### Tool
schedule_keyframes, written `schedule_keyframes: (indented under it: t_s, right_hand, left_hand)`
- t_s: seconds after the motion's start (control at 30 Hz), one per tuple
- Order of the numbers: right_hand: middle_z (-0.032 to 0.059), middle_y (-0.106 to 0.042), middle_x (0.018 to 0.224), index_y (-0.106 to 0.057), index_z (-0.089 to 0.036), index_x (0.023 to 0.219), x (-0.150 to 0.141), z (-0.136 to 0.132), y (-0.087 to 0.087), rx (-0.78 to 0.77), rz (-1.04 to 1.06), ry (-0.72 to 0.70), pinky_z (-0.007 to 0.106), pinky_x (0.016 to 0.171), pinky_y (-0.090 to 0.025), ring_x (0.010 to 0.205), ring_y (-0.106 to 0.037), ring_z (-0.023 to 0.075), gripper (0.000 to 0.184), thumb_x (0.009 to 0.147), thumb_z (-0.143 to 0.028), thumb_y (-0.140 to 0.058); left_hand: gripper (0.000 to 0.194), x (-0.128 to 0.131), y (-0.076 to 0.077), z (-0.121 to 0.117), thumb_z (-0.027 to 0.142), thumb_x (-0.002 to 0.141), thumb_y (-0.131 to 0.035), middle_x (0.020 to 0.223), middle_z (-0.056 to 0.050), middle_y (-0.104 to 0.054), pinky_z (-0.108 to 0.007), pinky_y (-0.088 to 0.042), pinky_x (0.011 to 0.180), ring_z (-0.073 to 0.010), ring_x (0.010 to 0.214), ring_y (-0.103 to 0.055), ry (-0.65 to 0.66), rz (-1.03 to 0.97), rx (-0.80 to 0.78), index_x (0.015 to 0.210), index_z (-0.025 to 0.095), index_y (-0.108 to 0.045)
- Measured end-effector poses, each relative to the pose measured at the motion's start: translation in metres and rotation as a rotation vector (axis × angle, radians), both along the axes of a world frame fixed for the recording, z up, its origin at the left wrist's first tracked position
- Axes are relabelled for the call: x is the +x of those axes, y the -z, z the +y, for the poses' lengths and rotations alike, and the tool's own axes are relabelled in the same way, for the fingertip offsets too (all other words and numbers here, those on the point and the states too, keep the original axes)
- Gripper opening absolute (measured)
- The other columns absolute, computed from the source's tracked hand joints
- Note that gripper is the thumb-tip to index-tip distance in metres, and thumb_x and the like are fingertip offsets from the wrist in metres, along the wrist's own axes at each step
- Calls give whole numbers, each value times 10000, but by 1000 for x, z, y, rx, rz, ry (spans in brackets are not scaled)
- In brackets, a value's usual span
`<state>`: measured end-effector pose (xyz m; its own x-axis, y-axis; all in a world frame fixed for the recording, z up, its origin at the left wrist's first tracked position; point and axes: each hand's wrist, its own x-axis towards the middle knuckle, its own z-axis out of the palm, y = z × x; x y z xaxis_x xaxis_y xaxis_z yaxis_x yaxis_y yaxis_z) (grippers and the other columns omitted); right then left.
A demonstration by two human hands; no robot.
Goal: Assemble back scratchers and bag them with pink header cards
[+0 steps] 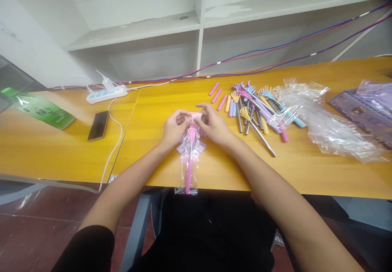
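In front of me, a pink back scratcher (189, 170) with a claw-shaped head and a metal shaft lies inside a clear plastic bag (184, 163). My left hand (176, 128) pinches the bag's upper left end between thumb and fingers. At its upper right end my right hand (215, 125) presses with the thumb, its fingers curled and the index finger raised. Small purple printed cards (200, 146) show under and beside the bag, partly hidden by it. To the right of my hands is a pile of back scratchers (259, 104) in several colours, with loose pink handles (217, 95) beside it.
Crumpled clear plastic bags (330, 119) lie right of the pile, near a purple printed package (361, 108). On the left are a green bottle (43, 109), a phone (98, 125) and a white power strip (106, 94) with a cable. White shelving (171, 25) stands behind the table.
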<state>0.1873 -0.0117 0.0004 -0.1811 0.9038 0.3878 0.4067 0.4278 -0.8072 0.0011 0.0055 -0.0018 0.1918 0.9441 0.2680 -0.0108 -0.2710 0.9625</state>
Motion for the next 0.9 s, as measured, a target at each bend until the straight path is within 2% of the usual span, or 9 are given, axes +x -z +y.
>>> schedule_keyframes:
  t_s: [0.2, 0.53, 0.77, 0.9]
  right_hand:
    - [-6, -595, 899, -463, -226, 1428, 2, 3, 2, 9, 6, 8, 295, 647, -444, 650, -557, 144, 451, 994, -286, -570]
    - [19, -654, 973, -453, -226, 1447, 4, 2, -1, 0, 2, 8, 298, 649, -449, 657, -574, 144, 478, 976, -237, -534]
    - [28, -673, 995, -455, -210, 1439, 4, 2, 0, -3, -45, 49, 319, 674, -462, 654, -580, 151, 488, 956, -214, -522]
    - [53, -714, 1000, -493, -205, 1405, 3, 4, -12, -41, -109, 146, 347, 741, -482, 743, -634, 191, 431, 974, -211, -504]
  left_hand:
    - [100, -1, -5, 0, 196, 906, -695, 1076, -72, -752, -321, -550, 969, -177, 1027, -720, 7, -24, -25, 1004, 184, -682]
    - [129, -3, -6, 0, 210, 926, -670, 1118, -81, -761, -289, -572, 884, -178, 1020, -725, 9, -15, -54, 1049, 191, -703]
    - [179, -4, 0, 4, 247, 896, -697, 1168, -92, -787, -333, -585, 971, -203, 1065, -747, -55, 55, -47, 1060, 198, -746]
    - [211, -8, -3, 7, 254, 867, -710, 1146, -101, -795, -366, -600, 981, -222, 1058, -753, -122, 57, -61, 1061, 196, -767]
